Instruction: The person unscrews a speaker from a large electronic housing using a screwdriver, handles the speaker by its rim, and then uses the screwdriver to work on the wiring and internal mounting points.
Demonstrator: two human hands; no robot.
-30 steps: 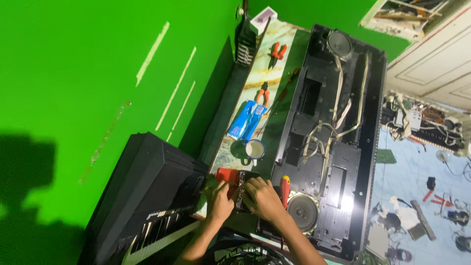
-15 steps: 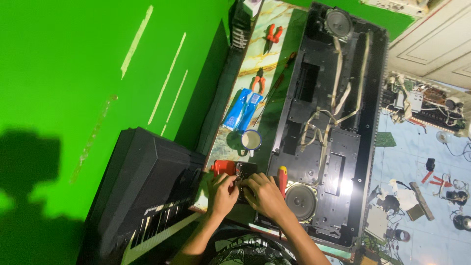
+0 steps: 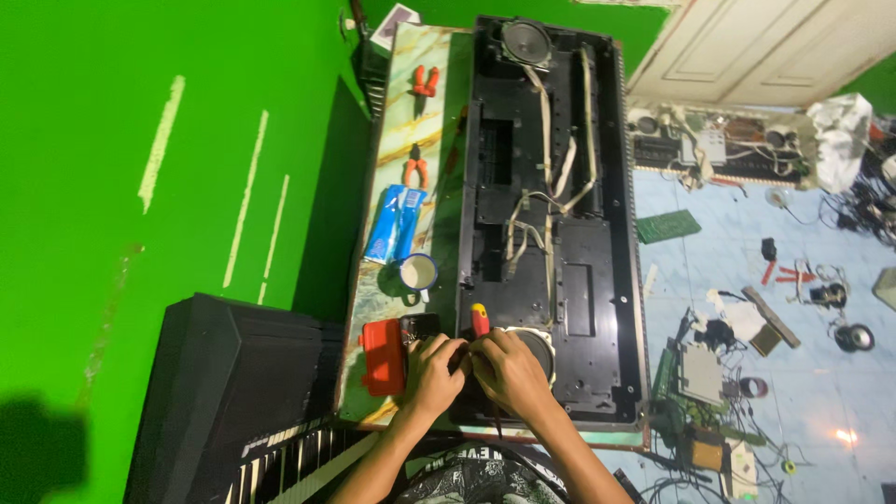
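Now our left hand [image 3: 431,369] and right hand [image 3: 509,369] have closed together, fingers curled tight on something hidden, beside the red-handled screwdriver [image 3: 480,320] at the open keyboard case's [image 3: 597,280] six o'clock end, which has drawn closer.

The open keyboard case [image 3: 551,224] lies on the table [image 3: 397,168]. Left of it sit a cup [image 3: 417,273], a packet [image 3: 394,222] and pliers [image 3: 415,168]. Both hands [image 3: 471,369] rest at its near end.
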